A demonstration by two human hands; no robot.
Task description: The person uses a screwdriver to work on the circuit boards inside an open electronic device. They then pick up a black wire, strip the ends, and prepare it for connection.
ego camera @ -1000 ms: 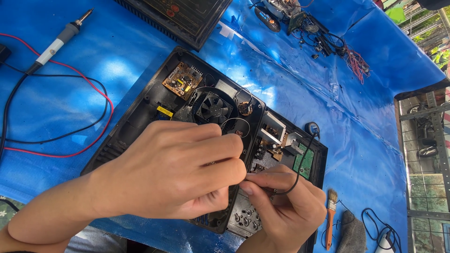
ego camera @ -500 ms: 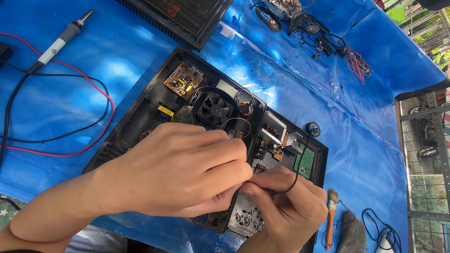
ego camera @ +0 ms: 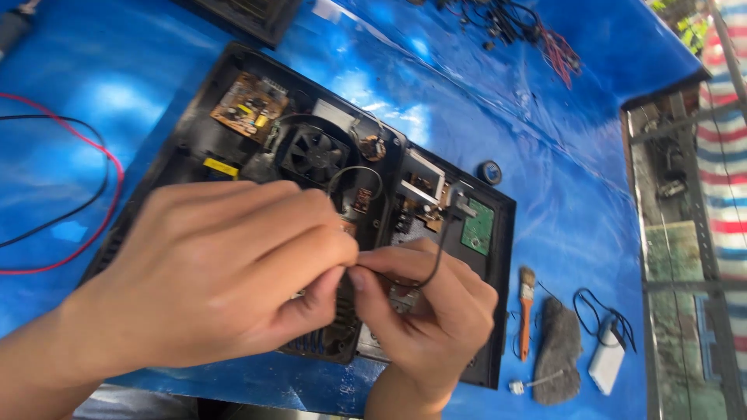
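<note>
Thin black wire (ego camera: 433, 264) between left hand (ego camera: 226, 272) and right hand (ego camera: 428, 319) fingertips.

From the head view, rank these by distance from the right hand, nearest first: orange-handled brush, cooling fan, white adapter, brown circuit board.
From the right hand:
1. Orange-handled brush, just to its right.
2. Cooling fan, up-left inside the case.
3. White adapter, far right.
4. Brown circuit board, top-left corner.

An outdoor electronics repair bench, shown by a table covered in blue plastic sheeting (ego camera: 545, 179) in bright sunlight, an opened black appliance casing (ego camera: 498, 233) with bare circuit boards and a cooling fan (ego camera: 313, 153), red and black test leads (ego camera: 85, 225) near the left edge, and a small brush (ego camera: 526, 311) near the right edge.
</note>
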